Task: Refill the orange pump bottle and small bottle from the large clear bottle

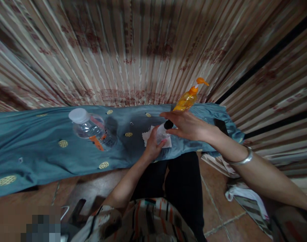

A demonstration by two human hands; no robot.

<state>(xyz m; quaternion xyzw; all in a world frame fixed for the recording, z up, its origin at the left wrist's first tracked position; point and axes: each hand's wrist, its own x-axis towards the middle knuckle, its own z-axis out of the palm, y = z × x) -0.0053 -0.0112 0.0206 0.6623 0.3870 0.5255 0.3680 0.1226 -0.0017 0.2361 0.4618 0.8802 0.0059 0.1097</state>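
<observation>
My left hand [155, 144] is wrapped around a small translucent bottle [161, 135] with a black cap [168, 124]. The bottle leans to the upper right. At the cap is my right hand [187, 125], its fingers stretched past the top and its thumb apart from them, close to the lower side. Whether it touches the cap I cannot tell. Beneath the small bottle lies a white paper piece [146, 137] with a jagged edge. Just behind my right hand stands a pump bottle [186, 101] of yellow-orange liquid, with an orange pump head.
A large clear plastic bottle [93, 129] with a white lid stands on the left of the teal cloth [42, 161]. A dark flat object [220, 127] lies at the right end. Pleated curtains [113, 50] hang behind, and striped fabric [251, 205] lies on the tiled floor.
</observation>
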